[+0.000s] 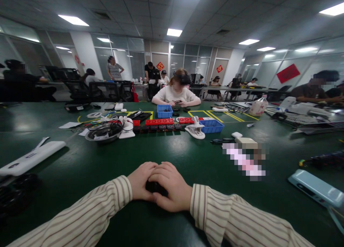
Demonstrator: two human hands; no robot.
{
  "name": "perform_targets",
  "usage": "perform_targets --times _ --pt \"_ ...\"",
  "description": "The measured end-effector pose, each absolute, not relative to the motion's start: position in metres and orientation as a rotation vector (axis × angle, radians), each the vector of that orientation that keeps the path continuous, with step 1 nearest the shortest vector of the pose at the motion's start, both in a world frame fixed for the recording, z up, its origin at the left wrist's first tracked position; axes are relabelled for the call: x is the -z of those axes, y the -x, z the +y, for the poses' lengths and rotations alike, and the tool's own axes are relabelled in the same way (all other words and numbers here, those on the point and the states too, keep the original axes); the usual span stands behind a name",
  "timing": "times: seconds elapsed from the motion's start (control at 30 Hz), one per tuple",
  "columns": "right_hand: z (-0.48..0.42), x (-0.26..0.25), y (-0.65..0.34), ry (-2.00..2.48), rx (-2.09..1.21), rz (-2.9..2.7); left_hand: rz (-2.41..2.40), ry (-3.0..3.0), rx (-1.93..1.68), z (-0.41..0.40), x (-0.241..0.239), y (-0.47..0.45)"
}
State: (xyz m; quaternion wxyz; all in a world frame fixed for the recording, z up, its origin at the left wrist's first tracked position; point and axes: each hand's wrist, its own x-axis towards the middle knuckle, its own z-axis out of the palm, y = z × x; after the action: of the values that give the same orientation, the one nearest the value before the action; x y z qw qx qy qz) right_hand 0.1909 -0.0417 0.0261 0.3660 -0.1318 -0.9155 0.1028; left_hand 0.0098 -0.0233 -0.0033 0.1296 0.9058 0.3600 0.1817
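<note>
On the green table close in front of me, a small black rounded object [156, 188] lies between my hands. It looks smooth, but its kind cannot be made out because most of it is covered. My left hand [142, 179] curls around its left side. From the right, my right hand [171, 185] wraps over the top, its fingers lying across those of the left. The thumbs come together at the near side of the object. Both wrists are in striped cuffs.
Ahead are a metal bowl [103, 132], red strips [159, 121], a white clip [196, 129] and blue bins [165, 111] [212, 126]. A white device [32, 157] lies left, a light-blue device [317, 188] right. Across the table sits a person [176, 93] in white.
</note>
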Motion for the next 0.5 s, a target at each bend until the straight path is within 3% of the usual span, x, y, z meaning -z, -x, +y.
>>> perform_targets --times 0.27,0.5 --pt "-0.04 -0.02 -0.189 0.863 -0.211 -2.331 1.236 -2.624 -0.571 -0.034 -0.002 -0.018" --pt "-0.041 -0.023 -0.188 0.888 -0.222 -2.403 1.191 -2.559 -0.547 -0.031 -0.006 -0.019"
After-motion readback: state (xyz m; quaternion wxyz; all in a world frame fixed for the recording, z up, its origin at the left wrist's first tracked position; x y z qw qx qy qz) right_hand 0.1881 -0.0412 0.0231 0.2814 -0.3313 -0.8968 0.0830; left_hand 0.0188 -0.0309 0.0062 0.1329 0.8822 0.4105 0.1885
